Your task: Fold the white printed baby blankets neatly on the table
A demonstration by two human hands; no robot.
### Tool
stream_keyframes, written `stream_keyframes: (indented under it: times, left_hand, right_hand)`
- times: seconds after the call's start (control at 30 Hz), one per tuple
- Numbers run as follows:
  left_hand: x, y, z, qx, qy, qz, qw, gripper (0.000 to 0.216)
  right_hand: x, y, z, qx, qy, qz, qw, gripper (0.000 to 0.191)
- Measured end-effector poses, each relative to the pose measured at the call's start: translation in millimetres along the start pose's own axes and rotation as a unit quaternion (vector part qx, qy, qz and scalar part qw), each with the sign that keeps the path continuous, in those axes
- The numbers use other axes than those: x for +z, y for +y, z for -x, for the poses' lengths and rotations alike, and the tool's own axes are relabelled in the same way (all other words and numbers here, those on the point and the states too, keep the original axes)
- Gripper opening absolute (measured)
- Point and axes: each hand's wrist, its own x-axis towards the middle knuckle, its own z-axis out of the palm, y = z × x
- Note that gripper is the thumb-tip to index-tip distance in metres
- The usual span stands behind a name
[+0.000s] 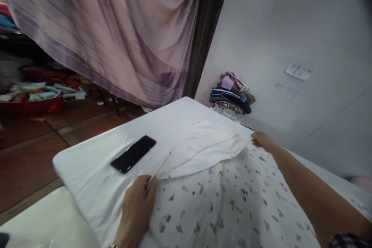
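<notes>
Head view, from where I'm standing: printed cloth [209, 205], white with small leaf and plant motifs, is spread over the near part of the white-covered desk [171, 116]. A plain white section [209, 143] lies along its far edge; can't tell if it's folded-over cloth or a separate piece. Left hand [138, 207] is at the near left end of that section, grip curled around a thin pale stick [161, 166] pointing away and up to the right; can't tell whether it also pins fabric. Right hand [261, 140] is stretched to the far right, grip pinched on the printed cloth's edge where plain meets print. Black phone [133, 154] lies flat on the desk, beyond the left hand, clear of the cloth. Folded fabric stack [231, 95] sits past the desk against the wall [279, 31]; paper note [299, 71] stuck on that wall. Pinkish curtain [130, 27] hangs behind, red basin [43, 105] of fabrics on the floor [26, 135] at left.
</notes>
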Motion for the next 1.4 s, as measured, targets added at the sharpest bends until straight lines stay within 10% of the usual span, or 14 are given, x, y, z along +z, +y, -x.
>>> stream_keyframes:
  times: [0.27, 0.6, 0.93, 1.4]
  left_hand:
    - [-1.7, 1.9, 2.4, -0.025, -0.014, -0.022, 0.999, 0.026]
    - [2.0, -3.9, 7.0, 0.026, 0.013, -0.015, 0.999, 0.022]
    - [5.8, -15.2, 5.9, 0.046, 0.009, -0.006, 0.999, 0.021]
    - [4.0, -9.2, 6.2, 0.048, 0.000, -0.013, 0.999, 0.024]
  right_hand:
    - [68.2, -112.5, -44.9, -0.128, -0.107, -0.036, 0.985, 0.019]
    - [198.2, -111.9, -91.5, -0.134, -0.175, 0.216, 0.951, 0.022]
    - [221.7, -95.1, -118.7, -0.236, -0.081, 0.362, 0.898, 0.015]
    - [205.4, -82.7, -118.9, -0.282, -0.073, 0.319, 0.902, 0.014]
